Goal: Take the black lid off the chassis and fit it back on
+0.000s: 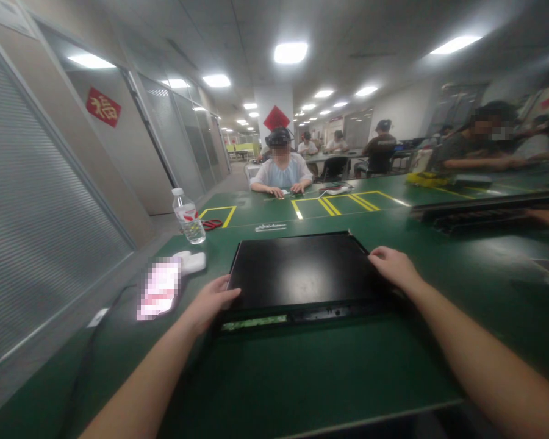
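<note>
A flat black metal case (302,271) lies on the green table (302,372) in front of me, its near edge showing a green circuit board strip (254,322). My left hand (210,302) grips the case's near left corner with curled fingers. My right hand (393,265) is closed over the case's right edge near the far corner. Both forearms reach in from the bottom of the view.
A water bottle (188,216), red scissors (211,224), a white object (193,261) and a phone (159,288) lie to the left. Another black case (485,210) sits at right. A seated person (281,167) works across the table; others sit farther back.
</note>
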`<state>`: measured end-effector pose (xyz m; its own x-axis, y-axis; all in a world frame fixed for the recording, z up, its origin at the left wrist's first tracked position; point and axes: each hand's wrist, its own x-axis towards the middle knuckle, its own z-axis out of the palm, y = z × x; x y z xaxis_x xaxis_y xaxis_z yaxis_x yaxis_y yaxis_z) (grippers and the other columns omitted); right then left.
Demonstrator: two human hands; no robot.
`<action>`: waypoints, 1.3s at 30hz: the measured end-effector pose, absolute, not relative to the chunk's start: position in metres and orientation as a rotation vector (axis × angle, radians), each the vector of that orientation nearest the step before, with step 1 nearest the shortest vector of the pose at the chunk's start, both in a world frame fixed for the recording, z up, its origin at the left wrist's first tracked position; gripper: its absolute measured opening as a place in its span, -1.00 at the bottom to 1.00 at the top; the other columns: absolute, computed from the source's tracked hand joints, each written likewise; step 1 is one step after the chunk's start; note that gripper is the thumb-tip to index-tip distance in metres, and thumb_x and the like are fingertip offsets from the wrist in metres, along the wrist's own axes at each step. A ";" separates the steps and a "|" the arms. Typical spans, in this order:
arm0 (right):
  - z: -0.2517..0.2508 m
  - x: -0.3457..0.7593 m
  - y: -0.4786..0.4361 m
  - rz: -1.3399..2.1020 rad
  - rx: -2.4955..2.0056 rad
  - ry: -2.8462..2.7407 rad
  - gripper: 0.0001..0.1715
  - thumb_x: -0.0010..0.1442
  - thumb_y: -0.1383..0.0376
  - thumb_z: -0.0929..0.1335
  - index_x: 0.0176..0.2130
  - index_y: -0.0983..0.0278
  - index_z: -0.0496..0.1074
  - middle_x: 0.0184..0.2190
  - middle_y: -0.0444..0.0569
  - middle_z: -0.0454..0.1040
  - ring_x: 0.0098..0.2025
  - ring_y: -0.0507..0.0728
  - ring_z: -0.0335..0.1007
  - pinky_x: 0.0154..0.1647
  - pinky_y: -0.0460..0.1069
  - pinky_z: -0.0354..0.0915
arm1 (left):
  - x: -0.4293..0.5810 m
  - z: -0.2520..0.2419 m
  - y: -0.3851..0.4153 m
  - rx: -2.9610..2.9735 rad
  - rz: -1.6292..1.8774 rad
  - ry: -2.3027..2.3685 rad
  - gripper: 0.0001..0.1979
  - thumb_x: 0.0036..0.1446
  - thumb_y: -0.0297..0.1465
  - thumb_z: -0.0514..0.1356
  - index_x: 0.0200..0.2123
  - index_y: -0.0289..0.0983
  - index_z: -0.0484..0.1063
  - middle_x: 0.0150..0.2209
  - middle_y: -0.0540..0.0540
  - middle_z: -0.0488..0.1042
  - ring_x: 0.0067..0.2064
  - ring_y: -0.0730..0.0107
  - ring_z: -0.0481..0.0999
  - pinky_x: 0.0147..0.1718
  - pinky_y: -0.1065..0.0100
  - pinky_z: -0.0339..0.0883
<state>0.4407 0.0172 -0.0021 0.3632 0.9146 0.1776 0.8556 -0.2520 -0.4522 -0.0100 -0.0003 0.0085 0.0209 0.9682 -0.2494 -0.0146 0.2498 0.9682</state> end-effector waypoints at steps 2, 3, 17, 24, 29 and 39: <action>-0.004 0.443 0.018 0.172 -2.153 -1.524 -0.72 0.17 0.18 0.31 -0.26 0.22 0.59 -0.27 0.06 0.61 -0.20 0.22 0.48 -0.26 -0.02 0.27 | -0.008 0.013 -0.002 1.025 1.040 1.336 -0.50 -0.12 -0.43 0.44 -0.04 -0.31 0.50 -0.01 -0.29 0.61 0.04 0.03 0.59 0.05 0.14 0.41; -0.004 0.444 0.019 0.174 -2.153 -1.520 -0.72 0.16 0.18 0.31 -0.27 0.22 0.59 -0.27 0.06 0.61 -0.20 0.22 0.48 -0.26 -0.01 0.26 | -0.008 0.014 -0.002 1.050 1.054 1.363 -0.54 -0.10 -0.40 0.43 -0.06 -0.30 0.53 -0.03 -0.28 0.62 0.05 0.02 0.58 0.05 0.14 0.41; -0.006 0.447 0.022 0.136 -2.181 -1.514 -0.72 0.13 0.17 0.33 -0.29 0.23 0.59 -0.32 0.06 0.59 -0.27 0.21 0.46 -0.32 0.00 0.25 | -0.018 0.000 0.010 1.761 0.889 1.768 -0.86 -0.10 -0.38 0.32 -0.38 -0.25 0.61 -0.04 -0.27 0.57 0.18 -0.13 0.41 0.20 0.06 0.18; -0.006 0.448 0.023 0.159 -2.163 -1.514 -0.77 0.11 0.19 0.35 -0.33 0.22 0.59 -0.34 0.03 0.59 -0.25 0.22 0.47 -0.30 0.00 0.25 | -0.014 0.002 0.008 1.797 0.874 1.755 -0.93 -0.08 -0.41 0.29 -0.44 -0.21 0.57 -0.17 -0.18 0.59 0.08 -0.06 0.44 0.12 0.12 0.24; -0.007 0.450 0.024 0.181 -2.144 -1.480 -0.82 0.07 0.20 0.37 -0.39 0.21 0.57 -0.38 0.01 0.59 -0.30 0.20 0.46 -0.32 0.00 0.26 | -0.014 0.002 0.008 1.786 0.854 1.793 -0.89 -0.09 -0.38 0.31 -0.40 -0.21 0.58 -0.07 -0.19 0.57 0.15 -0.06 0.40 0.15 0.15 0.22; -0.007 0.451 0.021 0.232 -2.126 -1.461 -0.84 0.06 0.23 0.36 -0.44 0.20 0.55 -0.40 -0.01 0.58 -0.30 0.19 0.45 -0.34 0.00 0.24 | -0.020 0.005 0.006 1.864 0.795 1.843 -0.71 -0.12 -0.29 0.35 -0.26 -0.25 0.61 -0.01 -0.28 0.54 0.07 -0.09 0.48 0.12 0.08 0.28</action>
<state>0.4511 0.0212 -0.0071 0.3956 0.9044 0.1598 0.8107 -0.2622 -0.5234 -0.0196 0.0064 0.0046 -0.0311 0.9928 0.1158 0.7656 -0.0508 0.6412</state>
